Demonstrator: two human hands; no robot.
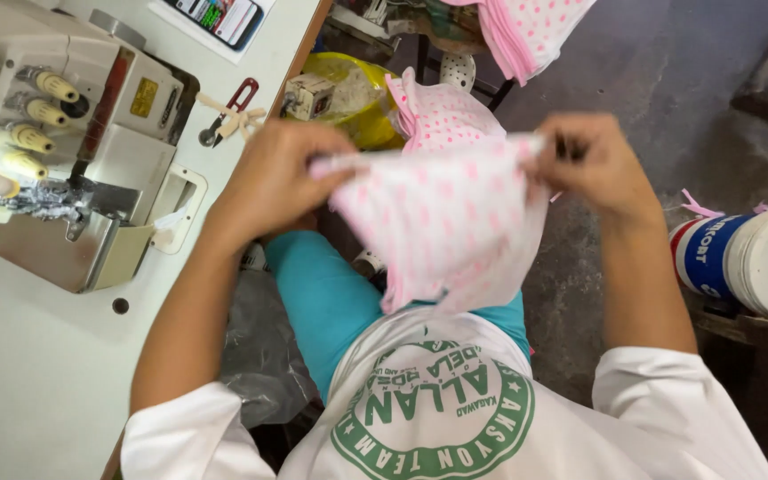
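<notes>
A small white cloth piece with pink dots (442,222) hangs stretched between both hands above my lap. My left hand (273,178) grips its left upper edge, fingers closed on the fabric. Over at the right upper edge, my right hand (593,160) pinches the cloth the same way. The piece droops down in front of my teal trousers and white shirt. More of the same dotted fabric (437,111) lies piled just behind it, and another stack (526,31) sits at the top.
A sewing machine (64,142) with thread cones stands on the white table (28,373) at left, with red-handled snips (228,111) and a phone (220,18) beyond. A yellow tub (348,84) is behind the hands, a white and blue bucket (757,258) at right.
</notes>
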